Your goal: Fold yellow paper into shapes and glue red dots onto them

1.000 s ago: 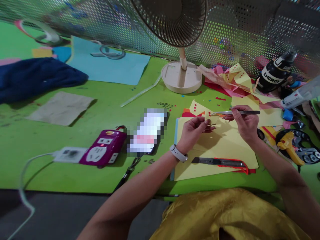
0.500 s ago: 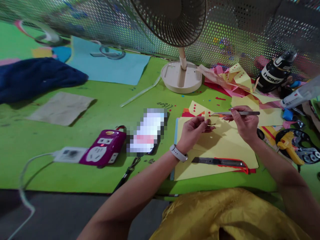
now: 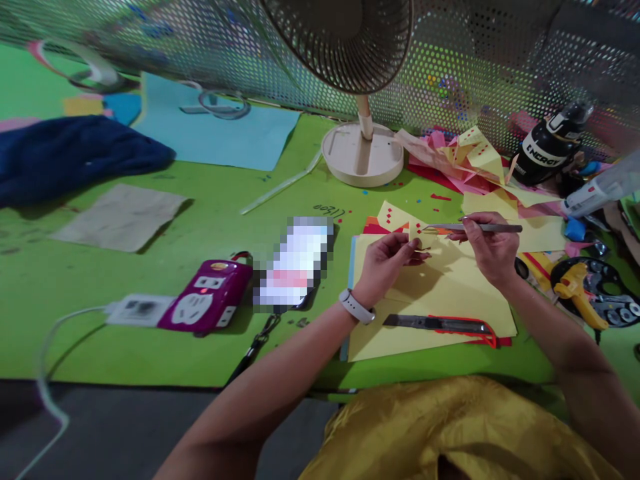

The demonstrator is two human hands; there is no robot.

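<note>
Yellow paper piece [image 3: 413, 232]: pinched at its near edge between thumb and fingers of the left hand [image 3: 391, 257], apparently raised over the yellow sheets [image 3: 465, 293] on the right.
Red diamonds [image 3: 419, 231]: borne on the piece, with the tip of the tweezers [image 3: 503, 228] at or just beside them; whether they are touched cannot be told.
Tweezers grip: pinched between thumb and fingers of the right hand [image 3: 493, 252], nearly level, tip pointed left.
Tip pressure: best applied lightly, so that the paper is neither creased nor torn.
Paper support: probably best given close to the diamonds, so that flexing is limited.
Forearms: extended from the near side, slanted inward, so that the hands are brought to face each other.
Cutter [image 3: 415, 323]: laid on the sheets, nearer than both hands.
</note>
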